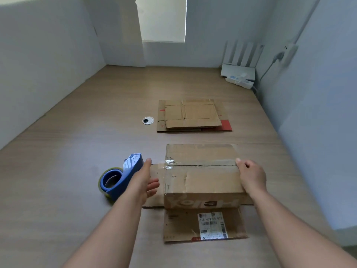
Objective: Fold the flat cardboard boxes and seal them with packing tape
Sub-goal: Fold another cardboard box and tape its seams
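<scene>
The box [202, 180] looks light and stiff; hold its sides. The left hand [143, 180] is open by the tape gun [123, 175]; the right hand [251, 176] holds the box edge.

Probably an office: desk [77, 151] with cable grommet [148, 120], router [238, 70], power strip [239, 80].

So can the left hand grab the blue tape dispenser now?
Probably yes. The open left hand is right beside the blue tape dispenser, nothing shows between them, and the dispenser lies free on the table.
</scene>
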Demonstrator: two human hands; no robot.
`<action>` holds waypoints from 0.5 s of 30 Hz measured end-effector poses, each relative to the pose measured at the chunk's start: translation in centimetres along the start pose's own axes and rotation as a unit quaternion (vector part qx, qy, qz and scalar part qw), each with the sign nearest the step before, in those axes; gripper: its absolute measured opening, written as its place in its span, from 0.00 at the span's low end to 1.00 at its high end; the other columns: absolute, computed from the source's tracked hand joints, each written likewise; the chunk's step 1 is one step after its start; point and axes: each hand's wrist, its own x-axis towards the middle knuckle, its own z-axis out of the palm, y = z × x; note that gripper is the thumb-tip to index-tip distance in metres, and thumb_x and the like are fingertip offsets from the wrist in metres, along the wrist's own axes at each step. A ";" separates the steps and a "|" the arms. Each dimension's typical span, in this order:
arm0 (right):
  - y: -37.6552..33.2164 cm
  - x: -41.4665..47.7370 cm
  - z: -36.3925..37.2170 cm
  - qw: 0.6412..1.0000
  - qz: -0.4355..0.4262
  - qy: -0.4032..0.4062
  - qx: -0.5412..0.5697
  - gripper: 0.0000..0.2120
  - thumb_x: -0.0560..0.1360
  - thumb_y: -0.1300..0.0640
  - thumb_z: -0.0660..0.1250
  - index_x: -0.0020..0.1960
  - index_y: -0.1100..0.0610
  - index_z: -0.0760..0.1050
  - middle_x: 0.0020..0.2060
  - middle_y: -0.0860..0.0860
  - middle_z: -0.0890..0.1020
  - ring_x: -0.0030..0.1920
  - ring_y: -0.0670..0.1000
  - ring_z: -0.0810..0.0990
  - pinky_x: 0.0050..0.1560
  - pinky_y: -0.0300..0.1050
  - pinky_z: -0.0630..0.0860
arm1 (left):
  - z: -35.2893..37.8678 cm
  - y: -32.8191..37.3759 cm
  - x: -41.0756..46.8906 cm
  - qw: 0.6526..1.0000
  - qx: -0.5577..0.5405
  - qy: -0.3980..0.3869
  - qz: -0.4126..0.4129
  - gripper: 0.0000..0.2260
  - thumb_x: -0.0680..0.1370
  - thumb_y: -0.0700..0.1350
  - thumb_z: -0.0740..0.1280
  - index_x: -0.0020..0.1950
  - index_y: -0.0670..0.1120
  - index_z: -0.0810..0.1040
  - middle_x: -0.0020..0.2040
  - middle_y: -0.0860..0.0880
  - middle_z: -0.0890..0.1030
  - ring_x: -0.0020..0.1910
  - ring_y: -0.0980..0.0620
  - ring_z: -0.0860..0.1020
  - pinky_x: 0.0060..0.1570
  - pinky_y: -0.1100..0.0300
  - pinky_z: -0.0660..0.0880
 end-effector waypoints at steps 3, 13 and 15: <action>0.0 0.2 0.0 1.000 -0.002 -0.002 -0.004 0.19 0.80 0.50 0.60 0.34 0.60 0.70 0.30 0.52 0.72 0.34 0.53 0.69 0.31 0.46 0.60 | 0.8 0.0 0.1 0.998 -0.038 0.011 0.040 0.08 0.79 0.45 0.65 0.45 0.42 0.77 0.41 0.47 0.79 0.40 0.52 0.77 0.40 0.59 0.73; 0.2 0.3 0.5 1.000 0.000 0.004 0.010 0.20 0.79 0.49 0.61 0.34 0.60 0.69 0.30 0.52 0.72 0.33 0.54 0.69 0.29 0.43 0.60 | 2.6 -2.1 1.7 0.993 0.100 0.045 0.050 0.15 0.78 0.48 0.66 0.60 0.40 0.74 0.50 0.42 0.81 0.45 0.46 0.80 0.38 0.57 0.76; 0.2 0.3 0.3 1.000 0.001 0.001 0.013 0.19 0.79 0.49 0.61 0.35 0.60 0.70 0.30 0.52 0.72 0.35 0.55 0.70 0.30 0.46 0.60 | 2.4 -2.7 2.0 0.977 0.176 0.088 0.077 0.15 0.78 0.46 0.65 0.62 0.42 0.72 0.54 0.43 0.80 0.49 0.45 0.79 0.45 0.53 0.77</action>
